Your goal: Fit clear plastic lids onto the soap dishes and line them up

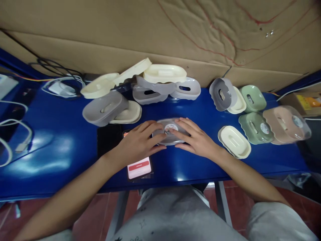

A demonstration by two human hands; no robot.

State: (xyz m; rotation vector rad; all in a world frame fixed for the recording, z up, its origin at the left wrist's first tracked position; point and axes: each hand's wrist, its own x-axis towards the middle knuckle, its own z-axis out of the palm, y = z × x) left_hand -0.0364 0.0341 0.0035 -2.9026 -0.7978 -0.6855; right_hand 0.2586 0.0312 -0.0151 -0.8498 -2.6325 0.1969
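Note:
A clear, greyish oval plastic lid (172, 140) with a round white printed sticker (171, 127) lies at the middle of the blue table, in front of my body. My left hand (145, 139) grips its left side, with fingertips at the sticker's left edge. On the other side, my right hand (194, 138) holds the lid's right part, its fingers reaching over the top towards the sticker. Whether anything sits beneath the lid is hard to make out. A lit phone (139, 168) lies partly under my left hand and wrist, beside a black flat object (108, 139).
Grey wavy-edged plastic dishes (105, 107) and cream trays (165, 73) are piled along the back. At the right stand green (255, 129) and pink (286, 125) dishes with clear lids, near a cream tray (235, 142). White cables (25, 134) lie left; a cardboard wall (125, 40) rises behind.

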